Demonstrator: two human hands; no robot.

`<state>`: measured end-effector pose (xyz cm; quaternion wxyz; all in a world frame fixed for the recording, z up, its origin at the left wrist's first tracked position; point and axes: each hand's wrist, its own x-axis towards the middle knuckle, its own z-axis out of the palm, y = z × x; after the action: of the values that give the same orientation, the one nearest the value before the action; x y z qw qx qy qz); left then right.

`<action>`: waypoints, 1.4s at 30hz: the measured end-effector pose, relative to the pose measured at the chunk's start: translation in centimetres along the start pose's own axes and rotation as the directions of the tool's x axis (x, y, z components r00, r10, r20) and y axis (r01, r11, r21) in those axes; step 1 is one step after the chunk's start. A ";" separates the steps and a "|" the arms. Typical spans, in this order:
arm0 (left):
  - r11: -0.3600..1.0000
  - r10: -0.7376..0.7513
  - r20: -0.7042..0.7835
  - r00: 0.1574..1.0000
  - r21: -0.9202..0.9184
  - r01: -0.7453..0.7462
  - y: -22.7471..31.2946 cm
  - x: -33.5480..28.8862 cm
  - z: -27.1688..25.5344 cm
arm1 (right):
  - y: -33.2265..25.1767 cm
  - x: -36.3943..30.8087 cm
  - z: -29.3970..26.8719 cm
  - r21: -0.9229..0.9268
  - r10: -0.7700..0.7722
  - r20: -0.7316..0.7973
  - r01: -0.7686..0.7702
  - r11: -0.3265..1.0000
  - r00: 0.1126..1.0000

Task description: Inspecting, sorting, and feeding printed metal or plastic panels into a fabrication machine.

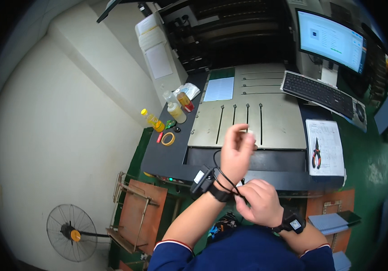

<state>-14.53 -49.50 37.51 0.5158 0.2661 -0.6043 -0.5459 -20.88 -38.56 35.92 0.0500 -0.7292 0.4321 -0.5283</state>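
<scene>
My left hand [235,156] is raised in front of the metal plate [270,122], its fingers loosely bent and the fingertips blurred. It appears to hold nothing. A black strap with a small black box-shaped device [202,181] is around my left wrist. From it a thin black cable [217,168] loops beside the hand. My right hand [261,202] is at the left wrist, thumb and fingers closed on the cable. The fingertips are partly hidden there. Another black device [294,222] is strapped to my right wrist.
Bottles [176,112] and a tape roll [168,138] stand at the machine's left. Pliers [316,154] lie on a paper sheet [334,135] at the right, below a keyboard [320,92] and monitor [331,40]. A fan [72,232] and a brown-topped cart [142,217] stand lower left.
</scene>
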 end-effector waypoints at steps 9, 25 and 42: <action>0.434 -0.053 0.576 0.815 0.749 -0.501 -5.7 -0.6 0.0 | 0.4 4.8 -1.4 -0.120 0.022 0.154 -0.004 0.993 0.988; 0.443 -0.170 0.739 0.651 0.648 -0.619 -4.9 -0.8 -2.4 | -4.5 5.9 3.0 -0.227 -0.070 0.456 0.192 0.955 0.887; 0.718 -0.201 0.408 0.890 -0.557 0.418 4.0 3.9 -7.2 | -3.0 3.1 6.8 -0.033 -0.054 -0.048 0.052 0.998 0.997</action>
<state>-8.30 -54.68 41.62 0.3698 0.0841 -0.4068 -0.8311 -13.41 -41.44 36.73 0.0140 -0.7279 0.4219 -0.5403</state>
